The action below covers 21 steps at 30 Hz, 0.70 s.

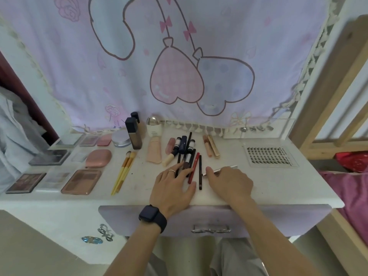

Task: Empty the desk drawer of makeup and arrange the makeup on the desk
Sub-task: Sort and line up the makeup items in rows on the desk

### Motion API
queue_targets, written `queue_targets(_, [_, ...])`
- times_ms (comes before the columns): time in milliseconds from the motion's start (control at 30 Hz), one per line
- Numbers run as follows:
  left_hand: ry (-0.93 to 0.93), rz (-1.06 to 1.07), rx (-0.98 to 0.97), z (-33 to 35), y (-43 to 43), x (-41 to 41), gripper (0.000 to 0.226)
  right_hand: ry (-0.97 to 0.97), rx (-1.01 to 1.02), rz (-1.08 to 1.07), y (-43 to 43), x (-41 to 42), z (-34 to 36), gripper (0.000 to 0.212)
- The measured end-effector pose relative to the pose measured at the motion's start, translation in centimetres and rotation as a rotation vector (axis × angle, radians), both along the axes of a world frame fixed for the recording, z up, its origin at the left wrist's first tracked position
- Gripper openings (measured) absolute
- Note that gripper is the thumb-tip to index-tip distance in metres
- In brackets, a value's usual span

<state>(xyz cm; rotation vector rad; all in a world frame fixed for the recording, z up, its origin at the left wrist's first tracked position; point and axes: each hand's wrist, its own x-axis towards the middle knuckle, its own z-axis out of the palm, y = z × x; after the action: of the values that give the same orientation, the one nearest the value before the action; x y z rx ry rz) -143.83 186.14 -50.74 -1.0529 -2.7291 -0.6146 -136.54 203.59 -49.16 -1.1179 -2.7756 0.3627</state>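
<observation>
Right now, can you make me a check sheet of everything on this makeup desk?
Surface: white desk top, a few dark specks.
Job's things: pink oval compact among palettes, left; yellow-handled brushes; red pencil among dark pencils, middle; clear lash tray, right.
Clutter: nothing seen.
Hands: left hand flat on the pencils; right hand holds a silver stick.
Cables: nothing seen.
Surroundings: lilac cartoon curtain behind; lilac drawer front below.
</observation>
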Motion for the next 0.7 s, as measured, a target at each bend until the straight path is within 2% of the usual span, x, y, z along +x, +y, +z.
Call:
queue_targets(167, [-0.021, 0.014, -0.05, 0.1, 0.1, 0.3, 0.074, 0.006, -0.081, -0.042, 0.6, 0.1, 0.6, 0.039])
queue_targets(367, [-0.018, 0.004, -0.018, 0.1, 0.0, 0.1, 0.066, 0.131, -0.025, -0.069, -0.4, 2.2, 0.3, 0.04])
queue_targets(433, [-0.044, 0.004, 0.051, 0.4, 0.1, 0.3, 0.06, 0.237, -0.074, -0.042, -0.3, 3.4, -0.1, 0.039])
queue_targets(533, [-0.107, 0.008, 0.279, 1.6, 1.5, 1.2, 0.045, 0.457, -0.266, 0.067, 0.4, 5.2, -0.8, 0.032])
queue_targets(600, [-0.246, -0.016, 0.422, 2.7, 3.2, 2.0, 0.045, 0.575, -0.386, 0.159, 0.8, 6.4, -0.9, 0.027])
queue_targets(700, [-0.783, -0.115, 0.599, 4.4, 6.2, 2.8, 0.057, 0.605, -0.484, 0.274, 1.8, 7.8, -0.3, 0.028])
